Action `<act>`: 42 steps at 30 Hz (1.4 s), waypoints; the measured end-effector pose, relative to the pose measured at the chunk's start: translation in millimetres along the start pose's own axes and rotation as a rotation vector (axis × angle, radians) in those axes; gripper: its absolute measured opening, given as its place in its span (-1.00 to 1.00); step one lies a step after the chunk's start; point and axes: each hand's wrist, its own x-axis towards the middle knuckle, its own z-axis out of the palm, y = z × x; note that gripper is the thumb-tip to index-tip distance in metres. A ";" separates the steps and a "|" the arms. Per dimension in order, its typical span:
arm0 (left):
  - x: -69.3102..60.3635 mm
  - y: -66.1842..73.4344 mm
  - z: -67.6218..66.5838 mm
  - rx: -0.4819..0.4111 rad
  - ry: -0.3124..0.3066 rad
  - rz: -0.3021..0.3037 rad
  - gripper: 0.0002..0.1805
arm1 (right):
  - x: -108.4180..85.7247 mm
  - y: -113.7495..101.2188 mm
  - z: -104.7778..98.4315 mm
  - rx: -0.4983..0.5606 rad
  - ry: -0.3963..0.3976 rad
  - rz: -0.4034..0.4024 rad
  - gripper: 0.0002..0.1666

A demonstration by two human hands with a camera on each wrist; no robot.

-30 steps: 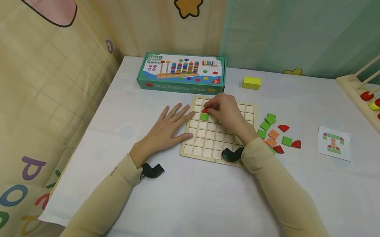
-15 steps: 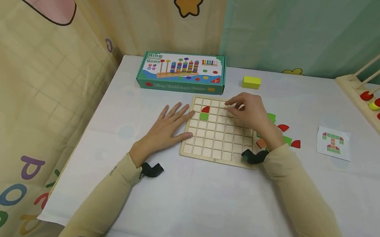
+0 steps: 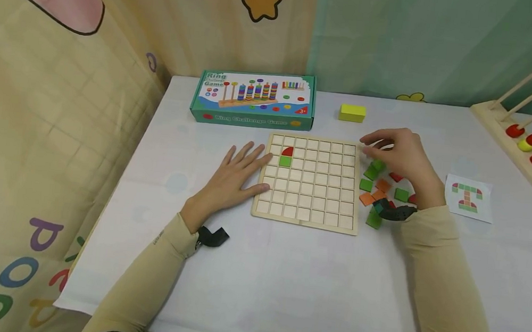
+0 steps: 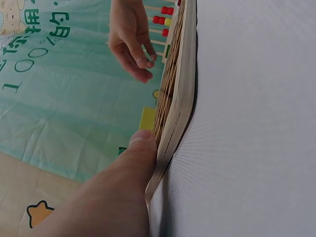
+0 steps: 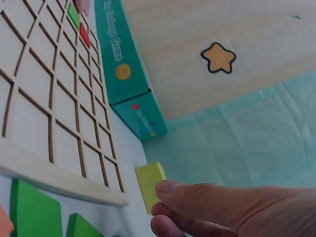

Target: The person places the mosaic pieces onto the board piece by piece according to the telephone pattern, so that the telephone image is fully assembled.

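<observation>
My left hand point(image 3: 233, 179) lies with spread fingers at the left edge of a wooden grid board point(image 3: 313, 194); its thumb touches the board's rim in the left wrist view. In one column near the board's upper left sit a red quarter-round piece point(image 3: 288, 151) and, just below it, a green square piece point(image 3: 285, 161). My right hand point(image 3: 404, 152) hovers past the board's upper right corner, above the loose pieces, with loosely bent fingers and nothing held. Green squares point(image 3: 366, 185), orange squares point(image 3: 382, 185) and red quarter-rounds point(image 3: 396, 177) lie beneath and around it, some partly hidden by the hand and wrist.
A green game box point(image 3: 253, 100) stands behind the board, with a yellow block point(image 3: 352, 113) to its right. A printed pattern card point(image 3: 468, 198) lies right of the pieces. At the far right is a wooden rack point(image 3: 519, 153) with pegs and rings.
My right hand has let go of the red quarter-round piece on the board and moved right, over to the loose pieces. The left hand has stayed at the board's edge.
</observation>
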 end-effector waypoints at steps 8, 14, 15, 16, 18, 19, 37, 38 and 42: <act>-0.2 0.4 -0.5 -0.006 0.007 0.003 -0.12 | -2.7 20.5 -16.0 -0.060 -0.064 0.116 -0.46; -0.6 -1.0 0.0 -0.021 0.009 0.006 -0.13 | -1.3 25.1 -16.2 -0.050 -0.194 0.143 -0.32; -0.7 -1.2 0.5 -0.022 0.008 0.006 -0.13 | -1.2 25.8 -16.0 -0.050 -0.201 0.141 -0.34; -0.8 -1.3 1.0 -0.022 0.007 0.006 -0.13 | -1.3 26.5 -15.9 -0.055 -0.202 0.145 -0.36; -0.8 -1.4 1.2 -0.023 0.005 0.006 -0.13 | -1.7 27.5 -15.5 -0.069 -0.187 0.143 -0.42; -0.8 -1.3 1.1 -0.024 0.005 0.006 -0.13 | -2.0 27.8 -15.6 -0.071 -0.176 0.144 -0.44; -1.1 0.6 -2.1 -0.017 0.003 0.005 -0.13 | -0.8 29.1 -9.2 -0.067 -0.042 0.043 -0.73; -1.1 0.6 -2.2 -0.018 0.003 0.004 -0.13 | -1.3 28.4 -9.3 -0.063 -0.042 0.043 -0.73; -1.0 0.4 -2.2 -0.019 0.004 0.005 -0.12 | -2.9 21.4 -8.3 -0.031 -0.044 0.039 -0.70</act>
